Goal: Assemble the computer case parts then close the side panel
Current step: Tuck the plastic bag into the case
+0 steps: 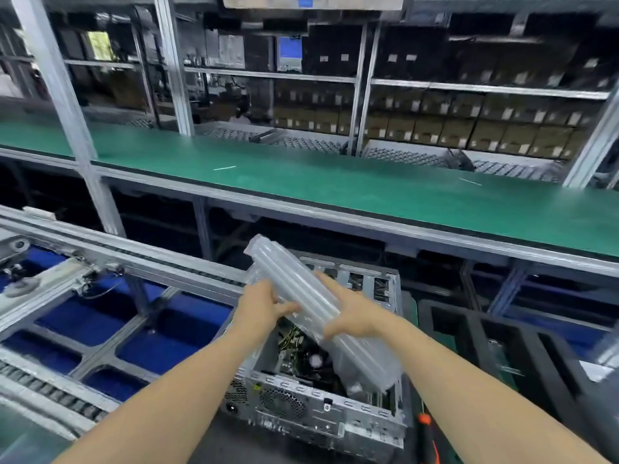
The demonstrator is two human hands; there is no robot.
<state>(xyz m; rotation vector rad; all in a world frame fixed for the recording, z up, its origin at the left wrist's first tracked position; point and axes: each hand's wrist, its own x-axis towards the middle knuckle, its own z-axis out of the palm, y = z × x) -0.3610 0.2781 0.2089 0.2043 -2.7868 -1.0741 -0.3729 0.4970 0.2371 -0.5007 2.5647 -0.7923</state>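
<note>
Head view, standing close: two bare hands share one clear, ribbed plastic air-cushion sleeve (294, 279), held slantwise, its upper end tilted away beyond the fingers and its lower end dipping toward the person. The left hand (268, 306) grips the sleeve's near-left edge, thumb laid across it. The right hand (355, 313) clasps it from the other side, fingers spread over the top and thumb tucked under.

Directly below both hands lies one open silver metal computer case (301, 393), its open side up, with wiring and one round cooler showing inside; I cannot tell whether the sleeve touches anything in there. Just right of the right forearm is one orange-handled screwdriver (424, 420), with one black foam tray (469, 329) further right. Beyond the hands runs one long green-topped bench (335, 185).
</note>
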